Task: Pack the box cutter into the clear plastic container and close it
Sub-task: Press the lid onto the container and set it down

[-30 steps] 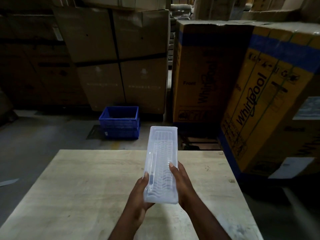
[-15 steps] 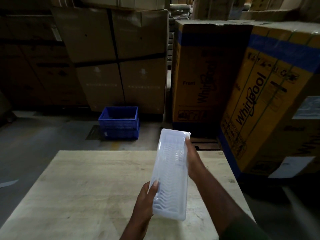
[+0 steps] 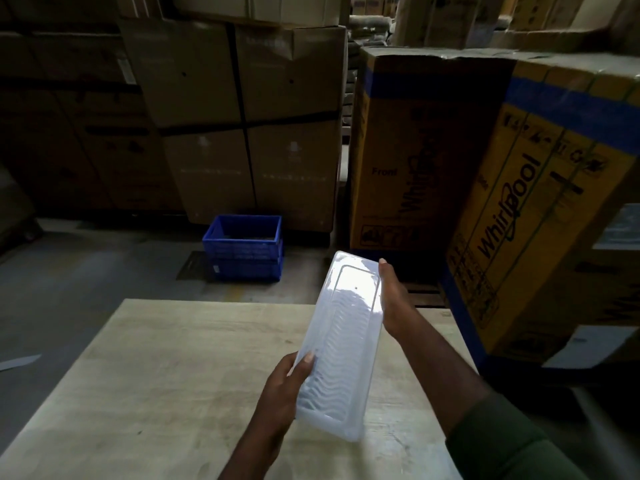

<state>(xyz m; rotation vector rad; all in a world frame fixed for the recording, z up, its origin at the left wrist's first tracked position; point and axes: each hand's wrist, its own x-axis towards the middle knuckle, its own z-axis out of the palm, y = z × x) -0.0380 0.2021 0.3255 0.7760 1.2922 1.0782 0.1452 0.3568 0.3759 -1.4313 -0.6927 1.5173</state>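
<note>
Left hand (image 3: 282, 393) grips the near end of the clear container (image 3: 341, 344), thumb laid on the top face, fingers hidden underneath. Right hand (image 3: 393, 299) clasps the far right edge, palm flat along the side wall, fingertips near the far corner. Container is held off the table (image 3: 166, 375), long axis running away from the body and tilted to the right. Lid appears seated on top; whether its catches are fully home cannot be told. The box cutter cannot be made out through the ribbed, glaring plastic, so its place is uncertain; likely inside. Judged step: pressing the lid shut and checking the seal. To do it well, keep the left hand as the anchor, run the right hand's pressure along the rim corner by corner, and keep the container level so the contents do not slide. Setting it down on the table would give firmer backing. Blue crate (image 3: 244, 247) and cardboard boxes (image 3: 249, 116) stand well beyond.
</note>
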